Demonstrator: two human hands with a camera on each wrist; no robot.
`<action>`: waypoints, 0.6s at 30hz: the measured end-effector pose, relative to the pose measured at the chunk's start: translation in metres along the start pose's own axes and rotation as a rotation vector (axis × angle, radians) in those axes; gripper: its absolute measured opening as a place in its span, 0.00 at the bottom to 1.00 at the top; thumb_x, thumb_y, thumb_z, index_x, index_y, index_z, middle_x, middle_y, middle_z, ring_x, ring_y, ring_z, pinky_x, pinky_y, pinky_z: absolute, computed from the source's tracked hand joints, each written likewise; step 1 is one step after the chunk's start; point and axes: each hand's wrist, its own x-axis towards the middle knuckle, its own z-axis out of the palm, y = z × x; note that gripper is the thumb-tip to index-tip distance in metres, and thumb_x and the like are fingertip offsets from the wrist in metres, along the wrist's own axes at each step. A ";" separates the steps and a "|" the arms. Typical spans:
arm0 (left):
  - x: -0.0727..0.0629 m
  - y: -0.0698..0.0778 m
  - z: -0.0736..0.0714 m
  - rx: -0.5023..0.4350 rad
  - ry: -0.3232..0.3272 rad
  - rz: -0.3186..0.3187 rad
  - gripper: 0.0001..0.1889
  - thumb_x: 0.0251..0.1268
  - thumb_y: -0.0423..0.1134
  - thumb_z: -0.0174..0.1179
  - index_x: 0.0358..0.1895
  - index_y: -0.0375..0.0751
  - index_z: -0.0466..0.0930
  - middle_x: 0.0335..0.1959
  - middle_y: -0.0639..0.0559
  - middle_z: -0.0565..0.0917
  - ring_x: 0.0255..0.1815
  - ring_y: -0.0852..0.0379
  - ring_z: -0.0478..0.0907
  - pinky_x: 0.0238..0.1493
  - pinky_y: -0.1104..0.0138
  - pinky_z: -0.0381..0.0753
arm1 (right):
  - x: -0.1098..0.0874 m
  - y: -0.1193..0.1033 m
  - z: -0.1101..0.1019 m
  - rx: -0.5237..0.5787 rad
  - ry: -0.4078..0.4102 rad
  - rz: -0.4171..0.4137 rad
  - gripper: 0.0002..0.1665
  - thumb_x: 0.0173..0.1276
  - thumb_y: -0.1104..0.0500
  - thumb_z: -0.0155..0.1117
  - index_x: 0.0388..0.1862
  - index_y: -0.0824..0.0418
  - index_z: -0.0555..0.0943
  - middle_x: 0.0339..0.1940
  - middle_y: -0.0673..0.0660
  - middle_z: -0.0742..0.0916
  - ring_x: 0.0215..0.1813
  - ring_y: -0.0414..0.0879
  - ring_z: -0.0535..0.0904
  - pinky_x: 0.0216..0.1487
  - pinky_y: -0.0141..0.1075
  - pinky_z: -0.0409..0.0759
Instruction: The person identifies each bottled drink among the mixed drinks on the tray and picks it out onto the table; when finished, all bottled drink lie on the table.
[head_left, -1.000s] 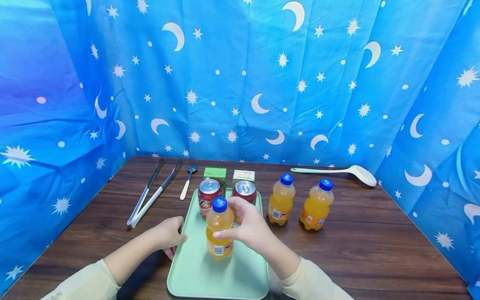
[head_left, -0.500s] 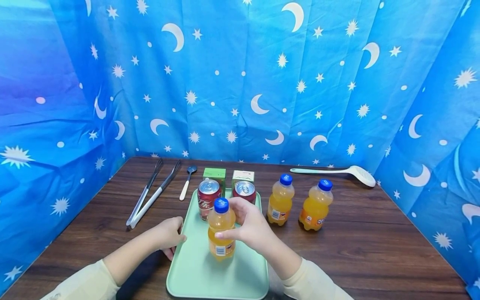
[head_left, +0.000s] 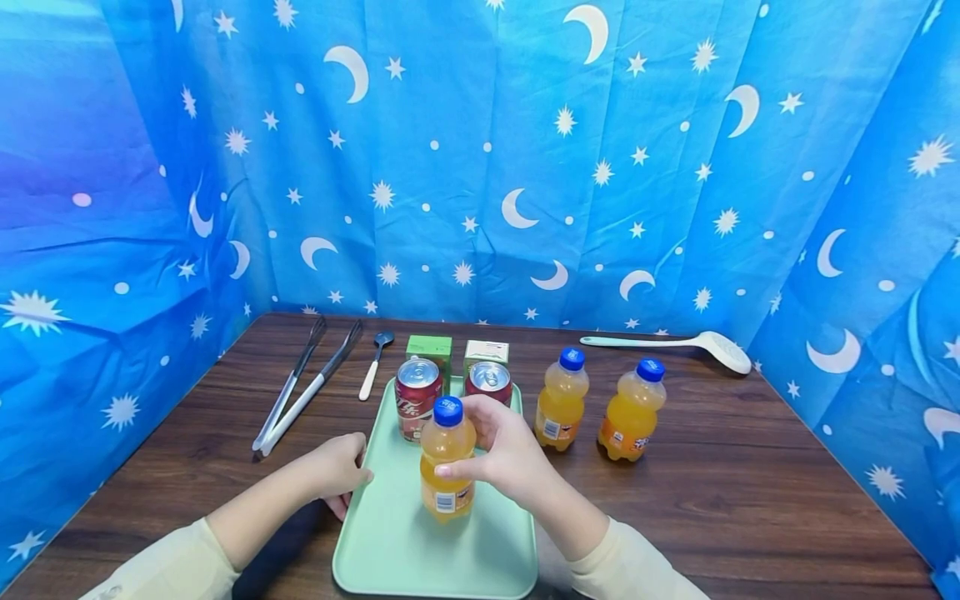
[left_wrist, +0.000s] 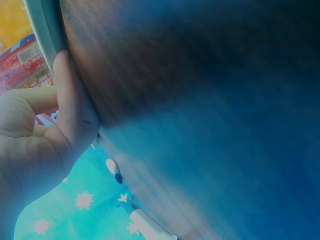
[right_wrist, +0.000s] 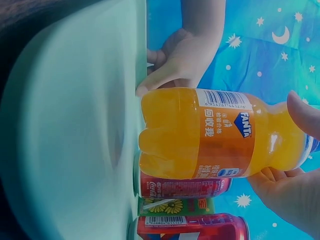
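My right hand point(head_left: 502, 450) grips an orange soda bottle point(head_left: 447, 487) with a blue cap, thumb on the near side and fingers behind. The bottle is upright over the green tray point(head_left: 397, 558); in the right wrist view its base point(right_wrist: 145, 135) is close to the tray surface, and I cannot tell if it touches. My left hand point(head_left: 337, 467) holds the tray's left rim, thumb at the edge and other fingers curled below. Behind the bottle, two red soda cans, a left one point(head_left: 417, 400) and a right one point(head_left: 489, 382), stand on the tray.
A green carton point(head_left: 430, 344) and a pale-topped carton point(head_left: 487, 352) stand behind the cans. Two more orange soda bottles point(head_left: 561, 408) point(head_left: 632, 417) are right of the tray. Tongs point(head_left: 307, 400) and a spoon point(head_left: 372, 367) lie left; a slotted ladle point(head_left: 712, 344) lies at the back right.
The bottle and my right hand have shifted slightly to the right over the tray. My left hand stays at the tray's rim.
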 end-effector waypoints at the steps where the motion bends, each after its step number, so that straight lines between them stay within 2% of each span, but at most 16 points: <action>1: 0.000 0.000 0.000 0.003 0.001 0.001 0.10 0.61 0.25 0.56 0.29 0.33 0.63 0.21 0.38 0.73 0.13 0.49 0.77 0.14 0.63 0.83 | 0.000 0.000 0.000 0.003 -0.001 -0.002 0.33 0.50 0.61 0.76 0.56 0.57 0.73 0.51 0.52 0.82 0.55 0.48 0.78 0.59 0.49 0.74; 18: 0.000 0.000 0.001 0.017 0.004 -0.002 0.10 0.62 0.25 0.56 0.30 0.33 0.63 0.20 0.38 0.73 0.13 0.50 0.77 0.14 0.63 0.82 | -0.006 0.003 -0.009 0.007 -0.001 -0.018 0.33 0.51 0.61 0.76 0.56 0.58 0.73 0.51 0.53 0.82 0.55 0.48 0.77 0.58 0.45 0.76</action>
